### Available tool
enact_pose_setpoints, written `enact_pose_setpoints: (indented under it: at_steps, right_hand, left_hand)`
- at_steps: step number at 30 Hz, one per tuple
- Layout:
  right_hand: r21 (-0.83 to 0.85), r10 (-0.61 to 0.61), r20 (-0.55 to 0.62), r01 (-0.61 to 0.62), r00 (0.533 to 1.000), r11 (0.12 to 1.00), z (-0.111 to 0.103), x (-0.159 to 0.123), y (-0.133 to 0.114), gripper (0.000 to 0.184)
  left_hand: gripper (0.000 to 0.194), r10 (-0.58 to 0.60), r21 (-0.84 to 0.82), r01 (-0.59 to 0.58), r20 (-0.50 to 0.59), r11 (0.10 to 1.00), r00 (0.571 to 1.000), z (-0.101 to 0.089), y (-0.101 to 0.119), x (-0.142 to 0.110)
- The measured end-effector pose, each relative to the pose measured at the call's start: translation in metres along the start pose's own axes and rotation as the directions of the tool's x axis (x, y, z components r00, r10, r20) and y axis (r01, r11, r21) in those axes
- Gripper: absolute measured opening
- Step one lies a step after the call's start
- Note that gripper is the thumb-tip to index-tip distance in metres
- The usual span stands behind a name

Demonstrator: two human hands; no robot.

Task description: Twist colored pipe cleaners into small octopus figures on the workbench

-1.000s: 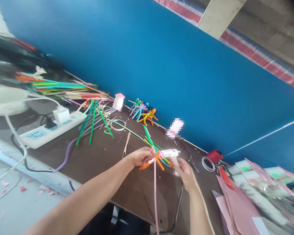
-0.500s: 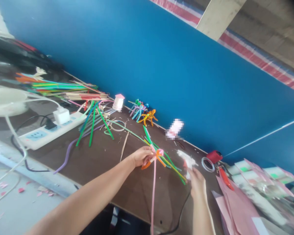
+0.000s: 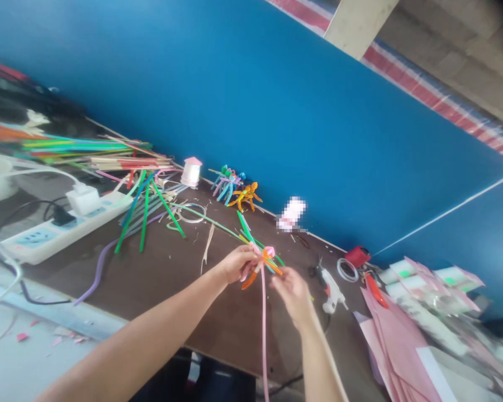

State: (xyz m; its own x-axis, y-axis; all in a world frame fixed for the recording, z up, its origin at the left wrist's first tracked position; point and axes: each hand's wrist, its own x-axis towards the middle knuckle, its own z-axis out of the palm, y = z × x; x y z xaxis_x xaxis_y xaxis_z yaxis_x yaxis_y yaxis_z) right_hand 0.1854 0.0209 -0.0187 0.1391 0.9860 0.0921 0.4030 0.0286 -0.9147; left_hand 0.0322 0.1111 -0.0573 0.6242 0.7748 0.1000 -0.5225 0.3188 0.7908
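Observation:
My left hand (image 3: 238,263) is closed, pinching a small orange and pink pipe-cleaner figure (image 3: 266,255) above the table. A long pink pipe cleaner (image 3: 264,329) hangs down from the figure towards the table's front edge. At the figure's right side my right hand (image 3: 292,293) has its thumb and fingertips together on the end of an orange limb. To the right of that hand a white glue gun (image 3: 333,293) lies on the table. Green pipe cleaners (image 3: 243,226) lie partly hidden behind the figure.
A white power strip (image 3: 62,226) with plugs stands at left, near piled coloured pipe cleaners (image 3: 75,146). Finished pipe-cleaner figures (image 3: 246,195) stand by the blue wall (image 3: 251,100). Clear tape (image 3: 347,270), a red object (image 3: 357,256) and pink sheets (image 3: 396,346) are at right.
My right hand has set the glue gun down at the right and come back left to the orange limb. My left hand keeps its hold on the figure. The view has shifted slightly.

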Motion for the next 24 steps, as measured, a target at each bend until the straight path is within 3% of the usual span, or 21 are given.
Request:
enact_pose_setpoints:
  at_steps: [2, 5, 8, 14, 20, 24]
  right_hand:
    - [0.123, -0.021, 0.093, 0.009, 0.995, 0.992, 0.024, 0.001, -0.007, 0.028]
    - [0.186, 0.031, 0.106, -0.050, 0.994, 0.981, 0.035, 0.006, -0.010, 0.028]
    - [0.173, 0.103, 0.124, -0.124, 0.987, 0.977, 0.027, 0.009, -0.010, 0.029]
    - [0.130, 0.107, 0.256, -0.144, 0.961, 0.981, 0.007, 0.010, -0.016, 0.022]
    - [-0.084, -0.018, 0.313, 0.047, 0.950, 0.995, -0.009, 0.016, -0.026, 0.017]
    - [-0.238, -0.052, 0.406, 0.160, 0.913, 0.958, -0.016, 0.025, -0.033, 0.015]
  left_hand:
    - [0.013, -0.004, 0.002, 0.004, 0.001, 1.000, 1.000, 0.002, 0.001, 0.000]
    - [0.013, -0.020, -0.002, 0.021, 0.008, 1.000, 1.000, 0.004, 0.003, -0.001]
    - [0.011, -0.041, -0.008, 0.041, 0.016, 0.999, 0.999, 0.005, 0.005, -0.001]
    - [0.015, -0.111, -0.001, 0.111, 0.117, 0.994, 0.987, 0.003, 0.006, -0.003]
    - [0.010, -0.204, 0.064, 0.195, 0.215, 0.979, 0.955, 0.001, 0.002, -0.004]
    - [0.008, -0.234, 0.118, 0.212, 0.218, 0.970, 0.948, 0.001, -0.001, -0.003]
